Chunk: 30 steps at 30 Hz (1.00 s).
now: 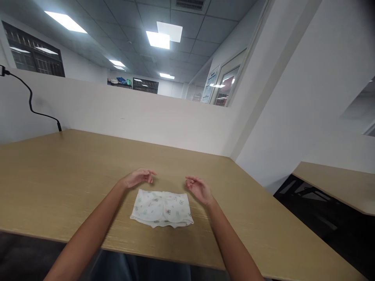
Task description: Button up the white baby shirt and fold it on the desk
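Note:
A white cloth garment (162,207) with small printed animal figures lies folded into a flat, wide shape in front of me; folding hides what kind of garment it is. My left hand (141,177) hovers just beyond its upper left corner, fingers apart and pointing right, with nothing in them. Past the upper right corner, my right hand (199,188) is held up with loosely curled, parted fingers that hold nothing. Neither hand appears to touch the cloth.
The cloth rests on a wood-coloured table (73,175). A low white partition (146,117) runs along its far edge, with a white wall at right. A black cable (31,99) hangs at the far left. Another table (336,183) stands to the right.

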Available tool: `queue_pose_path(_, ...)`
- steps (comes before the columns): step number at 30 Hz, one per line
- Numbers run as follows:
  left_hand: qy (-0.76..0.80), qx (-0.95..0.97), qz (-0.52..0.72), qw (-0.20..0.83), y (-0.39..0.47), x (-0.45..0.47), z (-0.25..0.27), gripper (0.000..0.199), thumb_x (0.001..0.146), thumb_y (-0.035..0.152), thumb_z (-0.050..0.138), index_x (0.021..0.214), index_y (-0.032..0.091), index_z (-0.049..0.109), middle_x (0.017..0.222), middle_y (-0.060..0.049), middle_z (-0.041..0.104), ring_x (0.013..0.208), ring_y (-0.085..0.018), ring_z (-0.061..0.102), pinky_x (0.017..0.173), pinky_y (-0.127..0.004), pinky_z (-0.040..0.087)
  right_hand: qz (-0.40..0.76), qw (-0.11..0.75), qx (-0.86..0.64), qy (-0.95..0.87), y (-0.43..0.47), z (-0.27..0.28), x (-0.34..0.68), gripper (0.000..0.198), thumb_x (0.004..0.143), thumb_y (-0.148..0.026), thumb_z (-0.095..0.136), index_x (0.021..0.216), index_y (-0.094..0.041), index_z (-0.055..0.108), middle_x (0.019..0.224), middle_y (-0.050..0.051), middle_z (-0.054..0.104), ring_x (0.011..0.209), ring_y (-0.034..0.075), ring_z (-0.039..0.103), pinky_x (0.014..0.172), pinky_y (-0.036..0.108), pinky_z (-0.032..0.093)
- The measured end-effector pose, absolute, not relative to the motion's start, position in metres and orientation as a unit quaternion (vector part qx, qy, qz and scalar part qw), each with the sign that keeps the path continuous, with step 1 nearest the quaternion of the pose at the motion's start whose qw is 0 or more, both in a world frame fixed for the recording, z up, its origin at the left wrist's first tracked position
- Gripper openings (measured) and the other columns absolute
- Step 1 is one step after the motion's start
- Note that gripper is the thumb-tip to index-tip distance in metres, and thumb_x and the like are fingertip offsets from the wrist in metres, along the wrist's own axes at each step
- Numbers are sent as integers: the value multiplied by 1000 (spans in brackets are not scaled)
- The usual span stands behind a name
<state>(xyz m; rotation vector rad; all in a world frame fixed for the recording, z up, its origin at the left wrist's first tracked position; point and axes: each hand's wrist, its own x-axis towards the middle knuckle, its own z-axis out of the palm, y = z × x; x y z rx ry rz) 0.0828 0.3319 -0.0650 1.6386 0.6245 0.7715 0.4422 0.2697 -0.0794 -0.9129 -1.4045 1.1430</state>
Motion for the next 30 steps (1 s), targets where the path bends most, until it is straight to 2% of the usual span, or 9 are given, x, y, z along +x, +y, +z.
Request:
queue_pose_path(6,327,810,136,468,333,86,-73,45,66,56,86,89,18,78,74,-2,67,69,-16,56,60,-25,39,420,371,-455,-692,268,-82,437,43,80,-52,72,104,-17,80,99,10,74,91,24,64,83,33,50)
queue_pose_path(9,343,837,56,424,331,85,-72,37,59,46,88,72,18,69,65,4,56,62,-12,45,55,-25,30,354,278,-487,-749,266,-86,438,39,72,-46,81,99,-18,81,85,5,73,77,19,61,69,28,46)
queue_pose_path(13,312,868,44,383,325,90,-67,25,63,30,77,63,19,55,61,7,44,59,-11,36,54,-26,25,342,207,-494,-772,262,-86,439,30,66,-31,79,93,-18,80,68,-2,63,61,14,51,57,24,36)
queue_pose_path(16,324,887,139,298,319,97,-61,13,69,23,66,68,20,54,65,5,47,62,-13,39,58,-27,26,274,258,-499,-780,260,-79,435,22,72,-24,67,90,-18,79,68,-1,61,62,15,50,58,25,36)
queue_pose_path(20,380,842,353,151,311,106,-47,6,83,26,59,82,20,58,83,-2,61,80,-20,52,73,-30,38,67,457,-508,-727,260,-67,433,20,83,-28,60,94,-19,74,82,6,65,74,20,53,71,31,43)
queue_pose_path(22,384,823,408,90,308,109,-42,5,86,23,55,86,20,59,94,-6,64,92,-24,54,85,-34,40,-2,512,-498,-700,261,-64,436,19,86,-27,56,96,-20,71,91,8,65,81,22,54,78,33,45)
queue_pose_path(26,368,856,360,53,310,111,-54,15,84,12,52,90,20,63,102,-9,64,103,-26,53,96,-37,39,25,440,-477,-760,263,-70,445,19,80,-17,54,94,-21,67,97,8,63,90,24,56,87,35,46)
queue_pose_path(29,372,889,250,96,316,111,-74,5,82,26,66,83,21,65,101,-9,66,106,-29,54,96,-38,38,80,367,-455,-807,266,-81,449,24,75,-13,54,92,-21,68,101,8,62,99,24,57,94,36,45)
queue_pose_path(30,376,893,221,110,318,111,-80,13,81,33,69,79,21,65,100,-8,66,106,-29,55,95,-38,38,92,357,-450,-813,267,-85,449,23,74,-13,54,91,-20,69,102,8,61,102,25,57,96,36,45)
